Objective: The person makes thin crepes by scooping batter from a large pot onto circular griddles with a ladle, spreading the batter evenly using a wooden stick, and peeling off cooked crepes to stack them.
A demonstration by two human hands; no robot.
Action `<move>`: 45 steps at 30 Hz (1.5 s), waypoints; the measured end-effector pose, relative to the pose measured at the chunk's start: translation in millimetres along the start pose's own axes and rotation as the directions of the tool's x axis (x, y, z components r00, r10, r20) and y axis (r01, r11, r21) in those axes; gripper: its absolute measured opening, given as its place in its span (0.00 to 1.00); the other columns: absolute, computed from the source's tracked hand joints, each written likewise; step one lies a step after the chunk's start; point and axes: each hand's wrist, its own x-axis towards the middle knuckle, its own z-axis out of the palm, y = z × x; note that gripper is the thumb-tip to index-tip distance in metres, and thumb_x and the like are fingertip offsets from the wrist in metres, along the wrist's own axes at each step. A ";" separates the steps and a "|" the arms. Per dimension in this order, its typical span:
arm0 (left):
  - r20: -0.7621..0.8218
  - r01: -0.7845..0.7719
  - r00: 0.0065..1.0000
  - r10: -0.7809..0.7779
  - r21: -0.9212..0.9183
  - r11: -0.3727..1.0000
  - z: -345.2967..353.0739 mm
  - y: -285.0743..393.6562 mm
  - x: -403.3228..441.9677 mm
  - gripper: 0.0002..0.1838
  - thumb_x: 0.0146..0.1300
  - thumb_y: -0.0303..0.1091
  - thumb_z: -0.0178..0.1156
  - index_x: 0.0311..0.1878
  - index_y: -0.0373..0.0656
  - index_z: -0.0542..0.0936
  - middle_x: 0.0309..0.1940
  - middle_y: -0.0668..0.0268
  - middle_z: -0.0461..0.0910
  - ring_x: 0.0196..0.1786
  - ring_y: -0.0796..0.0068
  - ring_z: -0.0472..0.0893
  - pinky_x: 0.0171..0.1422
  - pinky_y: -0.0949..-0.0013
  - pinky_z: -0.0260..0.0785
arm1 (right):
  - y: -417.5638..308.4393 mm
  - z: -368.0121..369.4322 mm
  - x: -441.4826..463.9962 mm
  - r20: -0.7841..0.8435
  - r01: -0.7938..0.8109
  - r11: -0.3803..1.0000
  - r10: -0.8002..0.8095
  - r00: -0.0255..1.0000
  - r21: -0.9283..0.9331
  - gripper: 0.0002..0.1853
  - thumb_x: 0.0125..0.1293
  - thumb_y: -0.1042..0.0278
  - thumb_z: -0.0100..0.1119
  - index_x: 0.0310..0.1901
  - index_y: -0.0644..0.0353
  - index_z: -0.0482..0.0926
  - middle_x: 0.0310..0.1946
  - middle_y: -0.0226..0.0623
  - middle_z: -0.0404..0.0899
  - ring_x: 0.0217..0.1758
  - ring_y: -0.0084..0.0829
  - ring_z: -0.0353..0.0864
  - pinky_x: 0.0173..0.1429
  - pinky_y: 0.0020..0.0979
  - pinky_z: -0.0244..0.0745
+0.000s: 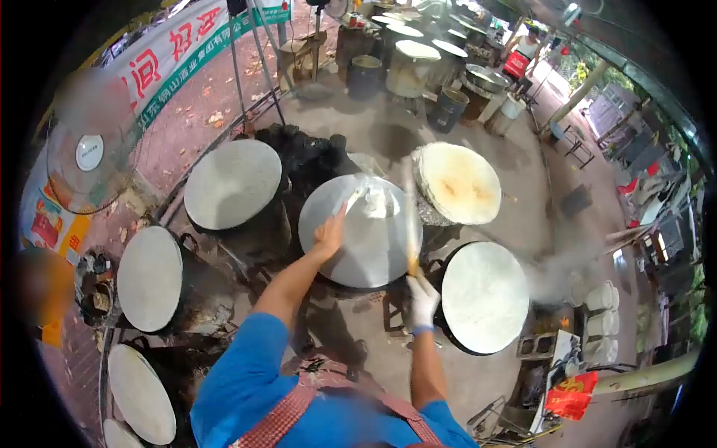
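Observation:
A round grey griddle (358, 257) lies in front of me, with a white lump of what looks like batter (382, 203) near its far edge. My bare left hand (328, 234) reaches over the griddle, closed on a short pale scraper-like tool (355, 198) whose tip is close to the lump. In a white glove, my right hand (423, 300) grips the yellowish end of a long pale stick (411, 224). That stick points away from me along the griddle's right side.
A stack of round flatbreads (459, 183) stands behind right. A griddle with a pale sheet (485, 299) is close on my right; several more line the left, including one griddle (233, 184). Dark coal-like lumps (306, 153) lie behind. A person (521, 56) stands far back.

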 end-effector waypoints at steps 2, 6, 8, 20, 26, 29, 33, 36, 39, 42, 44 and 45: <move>-0.049 0.049 0.997 -0.060 -0.206 0.977 -7.8 12.2 3.3 0.39 0.55 0.27 0.49 0.69 0.71 0.51 0.36 0.50 0.76 0.40 0.47 0.76 0.44 0.52 0.67 | 18.1 13.5 15.4 -0.003 0.051 0.879 -0.060 0.998 -0.474 0.15 0.57 0.64 0.59 0.43 0.62 0.80 0.31 0.39 0.83 0.34 0.35 0.80 0.40 0.30 0.73; -0.270 -0.175 0.963 0.017 -0.575 0.799 -81.0 6.0 3.2 0.38 0.54 0.21 0.49 0.69 0.62 0.55 0.51 0.47 0.73 0.49 0.54 0.76 0.51 0.62 0.67 | -1.9 9.4 31.5 -0.088 -0.068 0.907 0.035 0.996 -0.416 0.16 0.57 0.66 0.58 0.43 0.67 0.79 0.36 0.45 0.82 0.36 0.35 0.82 0.45 0.32 0.75; -0.217 -0.199 0.973 0.078 -0.621 0.758 -92.4 -23.4 -14.0 0.36 0.56 0.20 0.47 0.69 0.54 0.56 0.56 0.51 0.71 0.50 0.68 0.75 0.53 0.70 0.65 | 83.0 30.6 72.2 -0.075 -0.146 0.963 0.166 0.983 0.226 0.17 0.53 0.73 0.62 0.42 0.76 0.77 0.37 0.45 0.82 0.39 0.30 0.79 0.46 0.29 0.73; 0.045 0.019 0.999 0.008 -0.564 0.825 -55.1 -170.0 -212.6 0.35 0.51 0.26 0.50 0.67 0.51 0.62 0.58 0.62 0.72 0.55 0.67 0.76 0.54 0.73 0.66 | 48.9 108.6 38.9 -0.089 0.081 0.965 -0.106 0.990 -0.251 0.18 0.51 0.62 0.65 0.42 0.65 0.81 0.31 0.38 0.83 0.34 0.26 0.79 0.43 0.27 0.72; 0.183 0.151 0.980 -0.080 -0.416 0.896 -80.1 -164.9 -217.8 0.36 0.51 0.26 0.49 0.67 0.51 0.60 0.59 0.56 0.70 0.56 0.61 0.75 0.54 0.69 0.66 | 19.3 38.4 22.3 -0.094 -0.096 0.995 0.097 0.991 0.020 0.16 0.54 0.67 0.61 0.42 0.67 0.81 0.28 0.34 0.81 0.30 0.20 0.76 0.36 0.25 0.72; 0.062 0.049 0.998 -0.022 -0.474 0.879 -59.0 -175.4 -221.0 0.36 0.51 0.27 0.49 0.68 0.52 0.59 0.59 0.57 0.70 0.55 0.58 0.75 0.52 0.67 0.67 | 51.3 88.2 18.9 0.044 -0.091 0.996 0.091 0.995 -0.005 0.17 0.51 0.67 0.65 0.41 0.69 0.81 0.33 0.35 0.81 0.34 0.26 0.76 0.43 0.27 0.71; 0.119 0.149 0.987 -0.109 -0.406 0.902 -67.0 -158.9 -223.6 0.37 0.51 0.26 0.51 0.69 0.55 0.59 0.50 0.59 0.75 0.41 0.67 0.76 0.44 0.69 0.67 | 12.6 40.9 38.8 0.261 -0.288 0.958 0.276 0.925 0.009 0.16 0.53 0.68 0.62 0.42 0.69 0.80 0.28 0.36 0.80 0.28 0.22 0.74 0.31 0.24 0.69; 0.050 0.092 0.996 -0.078 -0.458 0.884 -59.7 -151.5 -222.8 0.35 0.53 0.29 0.50 0.68 0.52 0.59 0.49 0.51 0.75 0.46 0.61 0.76 0.47 0.68 0.67 | 11.7 12.8 60.9 0.160 -0.382 0.915 0.361 0.919 0.128 0.15 0.53 0.66 0.62 0.39 0.67 0.81 0.24 0.31 0.77 0.23 0.21 0.72 0.23 0.25 0.65; 0.265 0.380 0.920 -0.290 -0.417 0.826 -63.9 -137.3 -221.5 0.35 0.54 0.31 0.51 0.69 0.50 0.57 0.45 0.51 0.77 0.42 0.57 0.77 0.45 0.65 0.68 | 34.6 45.9 68.8 0.277 -0.177 0.984 0.173 0.945 -0.012 0.17 0.52 0.63 0.64 0.41 0.64 0.82 0.30 0.32 0.80 0.31 0.23 0.74 0.32 0.28 0.69; 0.081 0.228 0.972 -0.223 -0.576 0.785 -34.5 -153.6 -244.0 0.37 0.55 0.29 0.53 0.70 0.51 0.55 0.36 0.58 0.77 0.28 0.67 0.75 0.33 0.69 0.66 | -26.5 18.7 66.9 0.368 -0.421 0.898 0.436 0.821 -0.124 0.18 0.52 0.65 0.64 0.44 0.65 0.80 0.36 0.34 0.81 0.37 0.27 0.76 0.40 0.29 0.71; 0.136 0.276 0.954 -0.266 -0.741 0.611 -64.4 -120.9 -251.9 0.38 0.57 0.26 0.52 0.71 0.53 0.52 0.26 0.64 0.73 0.18 0.76 0.68 0.22 0.72 0.61 | -40.9 -6.1 82.7 0.389 -0.428 0.890 0.342 0.855 0.158 0.16 0.54 0.68 0.61 0.44 0.66 0.80 0.34 0.38 0.81 0.35 0.27 0.77 0.36 0.29 0.71; 0.242 0.384 0.909 -0.339 -0.802 0.458 -86.1 -97.5 -252.8 0.38 0.58 0.24 0.52 0.71 0.54 0.50 0.20 0.67 0.70 0.14 0.79 0.65 0.17 0.73 0.59 | -49.1 -8.5 100.6 0.364 -0.515 0.833 0.424 0.829 0.204 0.12 0.55 0.69 0.61 0.40 0.65 0.81 0.28 0.35 0.79 0.30 0.24 0.75 0.32 0.25 0.69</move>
